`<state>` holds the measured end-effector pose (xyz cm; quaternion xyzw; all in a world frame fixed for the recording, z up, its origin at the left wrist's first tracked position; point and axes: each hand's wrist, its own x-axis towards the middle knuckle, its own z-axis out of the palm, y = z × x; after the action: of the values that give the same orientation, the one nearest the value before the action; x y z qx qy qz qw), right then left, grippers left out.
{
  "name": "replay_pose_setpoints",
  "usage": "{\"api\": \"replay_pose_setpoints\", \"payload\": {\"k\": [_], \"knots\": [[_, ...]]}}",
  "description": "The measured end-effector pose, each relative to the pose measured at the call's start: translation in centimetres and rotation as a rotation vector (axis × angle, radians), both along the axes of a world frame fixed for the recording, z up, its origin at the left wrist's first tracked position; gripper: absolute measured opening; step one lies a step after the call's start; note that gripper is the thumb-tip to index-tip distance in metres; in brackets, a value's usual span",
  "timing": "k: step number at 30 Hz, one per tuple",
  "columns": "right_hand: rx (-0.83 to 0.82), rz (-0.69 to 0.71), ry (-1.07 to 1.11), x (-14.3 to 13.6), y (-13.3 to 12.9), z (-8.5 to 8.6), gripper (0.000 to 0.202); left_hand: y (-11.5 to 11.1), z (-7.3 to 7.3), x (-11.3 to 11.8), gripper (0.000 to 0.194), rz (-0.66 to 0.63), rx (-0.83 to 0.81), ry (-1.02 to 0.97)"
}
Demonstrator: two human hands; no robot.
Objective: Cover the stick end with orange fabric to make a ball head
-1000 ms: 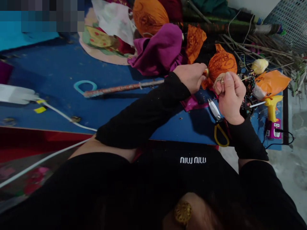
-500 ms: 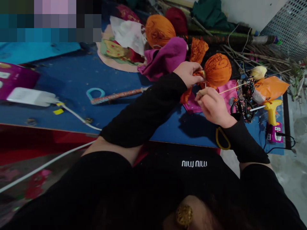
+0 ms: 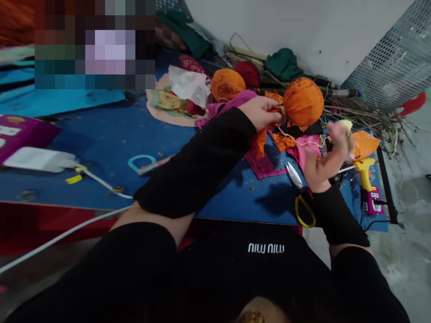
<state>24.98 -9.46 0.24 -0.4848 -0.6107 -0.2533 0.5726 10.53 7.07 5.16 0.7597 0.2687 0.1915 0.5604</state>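
Observation:
An orange cloth-wrapped ball (image 3: 303,102) is raised over the back of the blue table, tilted to the right. My left hand (image 3: 264,112) is closed on its gathered cloth neck, with orange cloth hanging below. Off to the right, my right hand (image 3: 332,157) is raised and blurred, its fingers apart with nothing visible in them. A thin pale string (image 3: 299,142) runs from below the ball toward my right hand. Scissors (image 3: 294,176) with a yellow handle lie beside my right wrist, partly hidden by the sleeve. Pink cloth (image 3: 266,166) lies under the hanging orange cloth.
Behind my left hand are a second orange ball (image 3: 228,84), a white cloth (image 3: 190,84) and a dark red ball (image 3: 247,74). A yellow glue gun (image 3: 365,172) stands at the right by a purple power block (image 3: 372,200). A blue-handled tool (image 3: 143,164) lies left.
My right hand has moved right, away from the ball's neck, and its fingers have spread. The scissors' blades now show. The camera view has shifted, and my left hand keeps its hold.

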Motion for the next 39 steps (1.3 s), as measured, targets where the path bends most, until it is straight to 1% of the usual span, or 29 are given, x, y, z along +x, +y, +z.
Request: {"api": "replay_pose_setpoints", "payload": {"k": [1, 2, 4, 5, 7, 9, 11, 13, 15, 17, 20, 23, 25, 28, 31, 34, 36, 39], "knots": [[-0.072, -0.034, 0.142, 0.5, 0.6, -0.1, 0.072, -0.5, -0.1, 0.1, 0.017, -0.035, 0.000, 0.003], [-0.143, -0.028, 0.207, 0.9, 1.2, -0.2, 0.078, -1.1, -0.2, 0.2, 0.015, -0.067, -0.001, 0.006], [-0.234, 0.041, 0.222, 1.7, 2.1, -0.3, 0.086, -2.1, -0.4, 0.5, 0.011, -0.109, -0.005, 0.004], [-0.245, 0.069, 0.214, 1.9, 2.4, -0.3, 0.087, -2.5, -0.6, 0.6, 0.009, -0.122, -0.005, 0.006], [-0.267, 0.073, 0.208, 1.9, 2.5, -0.4, 0.081, -3.2, -0.7, 0.9, 0.008, -0.120, 0.000, 0.010], [-0.262, 0.028, 0.223, 1.4, 2.2, -0.6, 0.071, -3.7, -0.6, 1.2, 0.008, -0.106, 0.020, 0.030], [-0.228, -0.007, 0.274, 0.8, 2.0, -0.8, 0.067, -4.0, -0.5, 1.3, 0.007, -0.100, 0.033, 0.058], [-0.218, 0.000, 0.347, 0.2, 1.9, -1.0, 0.063, -4.1, -0.5, 1.4, 0.007, -0.102, 0.043, 0.082], [-0.290, 0.032, 0.412, 0.1, 1.9, -1.0, 0.057, -4.1, -0.5, 1.4, 0.007, -0.093, 0.074, 0.091], [-0.408, 0.078, 0.428, 0.6, 2.1, -0.9, 0.051, -4.0, -0.6, 1.4, 0.006, -0.075, 0.143, 0.096], [-0.501, 0.152, 0.349, 1.9, 2.5, -0.9, 0.051, -3.7, -0.8, 1.2, 0.009, -0.049, 0.284, 0.103], [-0.491, 0.189, 0.292, 3.3, 2.9, -1.4, 0.055, -3.7, -0.9, 0.8, 0.015, -0.041, 0.401, 0.130], [-0.462, 0.186, 0.338, 3.6, 3.0, -1.8, 0.059, -4.0, -0.9, 0.7, 0.016, -0.049, 0.438, 0.148], [-0.385, 0.126, 0.443, 3.2, 2.9, -2.1, 0.067, -4.5, -1.0, 0.8, 0.016, -0.048, 0.454, 0.163], [-0.339, 0.053, 0.507, 2.4, 2.7, -1.7, 0.071, -5.0, -1.3, 1.2, 0.015, -0.033, 0.463, 0.192], [-0.372, 0.033, 0.560, 2.2, 2.5, -0.8, 0.071, -5.0, -1.4, 1.5, 0.015, -0.015, 0.468, 0.243], [-0.413, 0.072, 0.571, 2.8, 2.3, -0.3, 0.069, -5.0, -1.2, 1.6, 0.017, 0.000, 0.484, 0.274], [-0.462, 0.219, 0.573, 4.2, 2.0, 0.4, 0.065, -5.5, -0.5, 1.4, 0.023, 0.029, 0.559, 0.354]]}}
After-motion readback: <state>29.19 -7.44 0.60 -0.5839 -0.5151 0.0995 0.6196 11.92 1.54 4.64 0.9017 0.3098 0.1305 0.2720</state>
